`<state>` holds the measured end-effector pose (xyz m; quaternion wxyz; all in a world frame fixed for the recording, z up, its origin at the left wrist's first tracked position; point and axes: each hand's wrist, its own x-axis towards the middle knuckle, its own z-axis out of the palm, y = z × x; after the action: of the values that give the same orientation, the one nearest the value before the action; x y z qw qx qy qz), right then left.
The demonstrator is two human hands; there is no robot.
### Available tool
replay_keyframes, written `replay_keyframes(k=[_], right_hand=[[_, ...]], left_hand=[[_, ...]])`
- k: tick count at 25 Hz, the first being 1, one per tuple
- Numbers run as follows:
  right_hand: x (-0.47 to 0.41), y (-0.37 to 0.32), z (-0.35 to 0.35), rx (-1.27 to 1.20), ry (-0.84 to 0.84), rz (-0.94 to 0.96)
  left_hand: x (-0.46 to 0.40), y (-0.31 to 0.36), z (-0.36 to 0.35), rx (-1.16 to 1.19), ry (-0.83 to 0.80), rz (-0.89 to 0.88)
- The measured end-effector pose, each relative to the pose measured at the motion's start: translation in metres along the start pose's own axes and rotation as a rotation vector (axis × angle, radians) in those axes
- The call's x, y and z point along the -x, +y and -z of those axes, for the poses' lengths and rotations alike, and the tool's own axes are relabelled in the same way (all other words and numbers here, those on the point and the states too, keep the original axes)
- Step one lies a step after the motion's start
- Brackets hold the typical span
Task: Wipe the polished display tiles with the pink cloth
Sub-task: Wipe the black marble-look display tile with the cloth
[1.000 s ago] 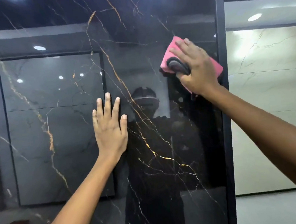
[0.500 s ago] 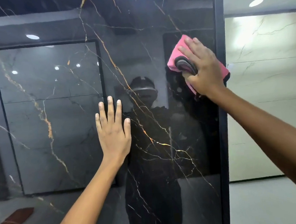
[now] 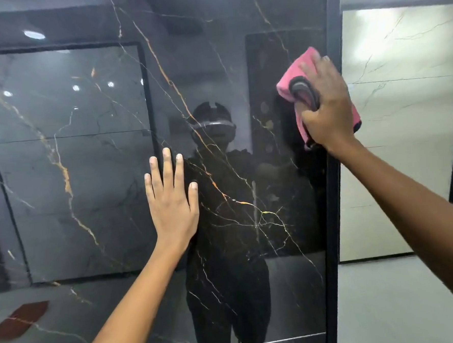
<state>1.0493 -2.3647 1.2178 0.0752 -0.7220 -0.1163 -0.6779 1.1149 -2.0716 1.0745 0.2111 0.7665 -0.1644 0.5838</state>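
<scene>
A tall polished black display tile with gold and white veins fills the view and mirrors the room. My right hand presses the pink cloth against the tile's upper right, close to its dark right edge strip. The fingers lie over the cloth and the thumb is tucked into its grey fold. My left hand rests flat on the tile near the middle, fingers straight and pointing up, holding nothing.
A pale cream marble tile stands further back on the right, with light floor below it. A person's dark reflection shows in the black tile between my hands. A white seam line crosses the tile near the bottom.
My right hand has slid the pink cloth down and to the right, closer to the tile's right edge. The left hand stays flat on the tile.
</scene>
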Motion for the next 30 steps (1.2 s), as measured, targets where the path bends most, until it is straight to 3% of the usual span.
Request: replay_keyframes(k=[3, 5, 7, 8, 10, 14, 16, 19, 21, 23, 25, 27, 28, 30], right_hand=[[0.075, -0.021, -0.017, 0.098, 0.081, -0.215], [0.170, -0.043, -0.025, 0.158, -0.056, -0.242], [0.240, -0.060, -0.017, 0.218, -0.243, -0.122], [0.244, -0.055, -0.013, 0.218, -0.293, -0.062], [0.193, -0.041, -0.011, 0.220, -0.235, -0.052], [0.074, -0.039, -0.015, 0.149, 0.014, -0.313], [0.118, -0.058, -0.032, 0.083, -0.071, -0.043], [0.249, -0.079, -0.033, 0.144, -0.502, 0.593], [0.270, -0.066, -0.024, 0.168, -0.631, 0.825], [0.220, -0.048, -0.024, 0.099, -0.450, 0.714], [0.128, -0.038, -0.024, 0.069, -0.128, 0.299], [0.067, -0.057, -0.033, 0.024, 0.019, 0.019], [0.066, -0.073, -0.043, -0.003, 0.019, 0.048], [0.119, -0.103, -0.061, -0.081, -0.174, 0.336]], left_hand=[[0.004, -0.003, -0.002, 0.018, -0.002, -0.006], [0.008, 0.000, -0.002, 0.050, -0.004, 0.015], [0.014, 0.006, -0.002, 0.072, -0.006, 0.055], [0.018, 0.009, -0.002, 0.081, -0.012, 0.071], [0.025, 0.010, -0.003, 0.094, -0.025, 0.087], [0.044, 0.004, -0.007, 0.094, -0.030, 0.063], [0.053, 0.000, -0.008, 0.084, -0.037, 0.055], [0.065, -0.002, -0.006, 0.091, -0.064, 0.054], [0.075, -0.008, -0.004, 0.093, -0.081, 0.037], [0.084, -0.014, -0.003, 0.089, -0.102, 0.010], [0.090, -0.018, -0.003, 0.096, -0.116, 0.007], [0.090, -0.016, -0.003, 0.120, -0.118, 0.026], [0.091, -0.014, -0.004, 0.136, -0.119, 0.028], [0.097, -0.013, -0.004, 0.175, -0.116, 0.059]])
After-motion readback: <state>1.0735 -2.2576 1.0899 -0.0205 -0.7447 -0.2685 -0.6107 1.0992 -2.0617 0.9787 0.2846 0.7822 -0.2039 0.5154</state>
